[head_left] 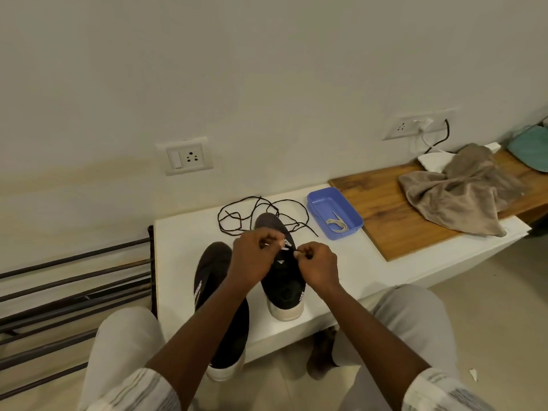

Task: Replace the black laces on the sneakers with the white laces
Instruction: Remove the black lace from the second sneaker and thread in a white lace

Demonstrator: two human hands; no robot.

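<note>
Forearms low in frame, out of pale striped sleeves, knees either side. Meeting over the far sneaker [284, 292], set on the white counter [341, 268] with toe toward the wall and heel toward the body. Black knit upper, thick white sole, small white logo on the tongue.

Left grip [252, 259] curled, thumb and forefinger pinching a short run of white lace [285, 244] just above the eyelets. Right grip [318, 268] curled too, pinching at the eyelet edge of the same sneaker; content of that pinch too small to tell.

Step in hand, by the look of it: threading the white lace through the forward eyelets. Next move likely calling for a steadied upper, the tip fed through the opposite eyelet, then both ends evened.

Near sneaker [213, 262] just beside, to the left, heel past the counter edge; lacing hidden under the left arm. Black lace [261, 197] loose in loops behind the toes, already out. Second white lace [338, 225] coiled in the blue tray [347, 232], right of the loops. Further right, wooden board [385, 215] under a crumpled brown cloth [456, 191].
</note>
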